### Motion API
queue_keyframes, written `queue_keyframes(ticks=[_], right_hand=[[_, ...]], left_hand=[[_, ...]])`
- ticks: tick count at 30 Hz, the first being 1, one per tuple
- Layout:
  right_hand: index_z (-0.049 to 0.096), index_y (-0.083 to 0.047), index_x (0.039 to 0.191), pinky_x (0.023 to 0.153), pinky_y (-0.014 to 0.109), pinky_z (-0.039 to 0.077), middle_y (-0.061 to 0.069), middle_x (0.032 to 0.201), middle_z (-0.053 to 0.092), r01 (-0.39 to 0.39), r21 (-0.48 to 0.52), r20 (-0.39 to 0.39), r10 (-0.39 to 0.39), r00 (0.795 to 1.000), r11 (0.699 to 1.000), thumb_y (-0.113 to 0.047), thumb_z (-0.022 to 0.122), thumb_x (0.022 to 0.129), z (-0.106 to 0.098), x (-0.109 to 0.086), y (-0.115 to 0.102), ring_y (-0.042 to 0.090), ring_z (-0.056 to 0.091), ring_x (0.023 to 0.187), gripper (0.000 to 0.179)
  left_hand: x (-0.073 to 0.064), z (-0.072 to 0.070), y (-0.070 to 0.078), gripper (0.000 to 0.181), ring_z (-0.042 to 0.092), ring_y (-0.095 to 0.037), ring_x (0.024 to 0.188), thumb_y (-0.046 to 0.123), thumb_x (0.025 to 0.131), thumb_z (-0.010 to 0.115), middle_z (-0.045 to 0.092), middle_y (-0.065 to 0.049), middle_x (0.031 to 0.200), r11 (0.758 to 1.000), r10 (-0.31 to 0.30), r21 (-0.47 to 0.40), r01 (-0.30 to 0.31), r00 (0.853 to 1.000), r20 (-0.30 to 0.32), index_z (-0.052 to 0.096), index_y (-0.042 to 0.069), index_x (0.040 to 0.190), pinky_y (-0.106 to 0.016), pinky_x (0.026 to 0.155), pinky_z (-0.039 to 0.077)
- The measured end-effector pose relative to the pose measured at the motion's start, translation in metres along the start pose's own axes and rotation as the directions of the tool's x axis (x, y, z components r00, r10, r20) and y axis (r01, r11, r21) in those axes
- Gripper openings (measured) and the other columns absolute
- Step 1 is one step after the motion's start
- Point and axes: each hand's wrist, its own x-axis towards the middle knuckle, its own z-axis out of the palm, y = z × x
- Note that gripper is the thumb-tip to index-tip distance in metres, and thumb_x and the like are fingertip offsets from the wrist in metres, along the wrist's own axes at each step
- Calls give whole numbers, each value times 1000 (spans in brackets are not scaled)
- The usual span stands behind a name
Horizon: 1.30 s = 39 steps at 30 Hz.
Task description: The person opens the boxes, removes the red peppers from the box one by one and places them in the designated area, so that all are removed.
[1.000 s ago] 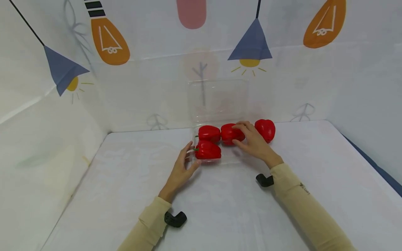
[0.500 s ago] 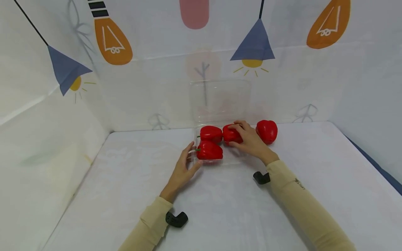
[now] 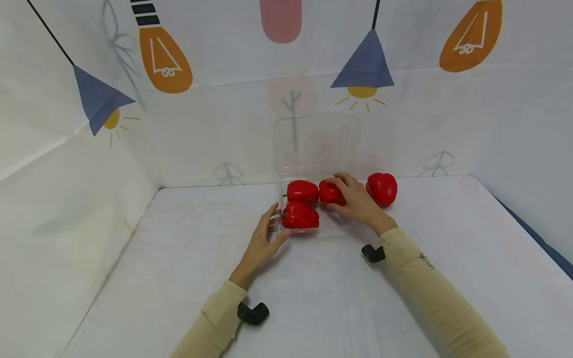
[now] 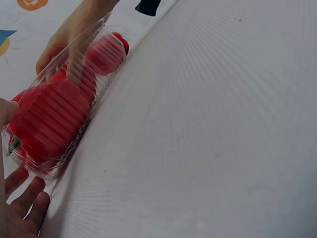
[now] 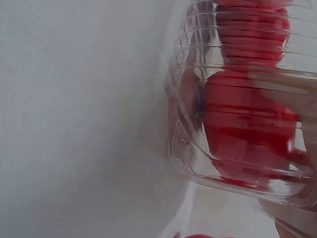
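A clear plastic clamshell box (image 3: 333, 233) lies at the back of the table with its lid (image 3: 317, 141) raised against the backdrop. Two red bell peppers sit in its left half, a front one (image 3: 301, 216) with a green stem and a back one (image 3: 302, 192). My right hand (image 3: 360, 205) grips a third bell pepper (image 3: 330, 193) in the back right of the box, fingers over it and thumb in front. Spread loosely at the box's left front corner is my left hand (image 3: 260, 244), its fingers (image 4: 35, 191) beside the end wall. Another bell pepper (image 3: 382, 190) lies outside, right of the box.
White cloth covers the table (image 3: 188, 248). A printed white backdrop (image 3: 215, 124) rises right behind the box and along the left side. Black wrist devices (image 3: 253, 314) stick out from both tan sleeves.
My right hand has moved slightly left and closed around the bell pepper in the box. My left hand keeps its place at the corner. The whole view has shifted slightly.
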Motion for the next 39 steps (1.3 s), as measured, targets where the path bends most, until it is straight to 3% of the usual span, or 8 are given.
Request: queue_keyframes(ticks=[10, 17, 20, 29, 39], right_hand=[[43, -20, 135, 99, 57, 43, 12, 144, 36, 6, 12, 13, -6, 1000, 1000, -24, 76, 79, 3, 1, 2, 32, 36, 130, 65], [46, -21, 134, 100, 56, 43, 11, 143, 37, 15, 25, 5, -15, 1000, 1000, -24, 75, 80, 3, 0, 4, 32, 35, 131, 61], [46, -20, 134, 100, 54, 44, 11, 143, 36, 24, 26, 6, -24, 1000, 999, -24, 74, 81, 3, 0, 3, 32, 35, 131, 61], [45, -20, 138, 100, 54, 45, 12, 146, 34, 33, 12, 26, -34, 999, 999, -24, 72, 83, 2, 0, 2, 32, 34, 133, 62], [47, -22, 136, 97, 54, 46, 12, 144, 37, 69, 79, -48, -65, 997, 995, -23, 73, 82, 4, 0, 6, 30, 33, 131, 60]], left_hand=[[0, 1, 0, 75, 45, -29, 131, 25, 89, 66, 40, -9, 146, 1000, -4, -14, 4, 1000, 8, 23, 19, 150, -46, 106, 42], [-6, -7, 32, 73, 43, -37, 131, 20, 90, 63, 37, -21, 146, 1000, -8, -18, 9, 999, 42, 22, 6, 149, -49, 107, 40], [-8, -8, 38, 73, 43, -38, 130, 18, 90, 63, 37, -22, 146, 1000, -11, -10, 12, 999, 44, 22, 4, 149, -50, 107, 40], [-9, -8, 38, 72, 44, -37, 130, 19, 91, 62, 38, -21, 145, 1000, -15, -6, 15, 999, 39, 22, 5, 149, -48, 106, 41], [-8, -8, 39, 72, 43, -37, 131, 19, 90, 63, 37, -21, 146, 1000, -8, -9, 8, 999, 41, 23, 6, 149, -49, 106, 41]])
